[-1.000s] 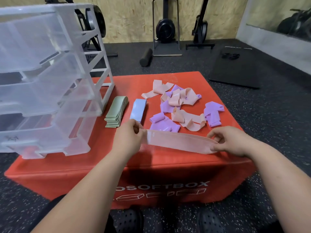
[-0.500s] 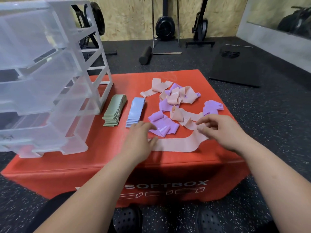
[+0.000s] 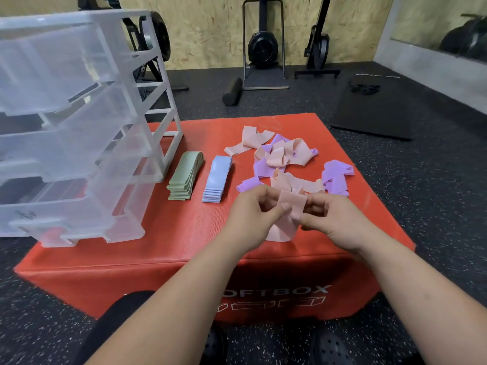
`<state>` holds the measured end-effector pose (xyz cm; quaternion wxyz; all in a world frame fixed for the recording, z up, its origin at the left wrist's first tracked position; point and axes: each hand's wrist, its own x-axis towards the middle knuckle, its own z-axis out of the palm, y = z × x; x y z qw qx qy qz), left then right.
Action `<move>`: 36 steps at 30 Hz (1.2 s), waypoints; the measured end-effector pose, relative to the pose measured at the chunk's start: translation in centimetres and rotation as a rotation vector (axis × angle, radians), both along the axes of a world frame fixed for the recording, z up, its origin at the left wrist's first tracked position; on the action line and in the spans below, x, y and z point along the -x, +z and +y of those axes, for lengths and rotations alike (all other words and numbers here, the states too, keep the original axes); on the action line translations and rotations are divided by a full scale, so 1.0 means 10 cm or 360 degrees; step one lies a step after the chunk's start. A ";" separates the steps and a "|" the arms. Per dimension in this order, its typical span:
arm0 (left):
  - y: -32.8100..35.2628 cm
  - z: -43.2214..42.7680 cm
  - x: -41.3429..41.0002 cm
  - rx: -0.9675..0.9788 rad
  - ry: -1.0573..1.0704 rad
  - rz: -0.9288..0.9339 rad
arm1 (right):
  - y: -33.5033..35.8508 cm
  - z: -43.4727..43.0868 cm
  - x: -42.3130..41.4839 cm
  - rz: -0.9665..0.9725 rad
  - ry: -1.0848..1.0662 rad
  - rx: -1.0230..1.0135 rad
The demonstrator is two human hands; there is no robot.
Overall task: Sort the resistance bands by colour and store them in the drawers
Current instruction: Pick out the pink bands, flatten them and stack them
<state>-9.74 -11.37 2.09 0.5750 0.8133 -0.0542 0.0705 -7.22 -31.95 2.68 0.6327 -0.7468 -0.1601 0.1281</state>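
Now the pink resistance band (image 3: 286, 214) hangs low centre of frame, long axis vertical, pinched at its top between left hand (image 3: 253, 218) and right hand (image 3: 334, 222) (equally near), above the red soft box (image 3: 184, 246); mixed bands (image 3: 284, 164) lie beyond.

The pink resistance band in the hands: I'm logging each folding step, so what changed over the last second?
The pink rubber resistance band, a second ago stretched flat between both hands, was laid on the red soft box, then gathered up. Now the left hand and right hand pinch it close together, folded. The green stack, blue stack, mixed pink-and-purple pile and clear plastic drawer unit stayed put.
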 end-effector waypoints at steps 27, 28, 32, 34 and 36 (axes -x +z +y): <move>0.08 0.77 0.09 0.0980 0.0661 0.0264 | -0.21 -0.42 -0.20 -0.0036 0.0362 0.0590; 0.03 0.81 0.09 0.0894 0.0682 0.0337 | -0.20 -0.48 -0.22 -0.0023 0.0310 0.0569; -0.19 0.89 0.11 0.0543 0.0633 0.0587 | -0.21 -0.70 -0.26 -0.0007 0.0123 0.0656; -0.28 0.92 0.11 0.0304 0.0595 0.0614 | -0.26 -0.76 -0.28 -0.0081 -0.0035 0.0773; -0.34 0.94 0.10 0.0060 0.0574 0.0615 | -0.32 -0.79 -0.32 -0.0148 -0.0168 0.0892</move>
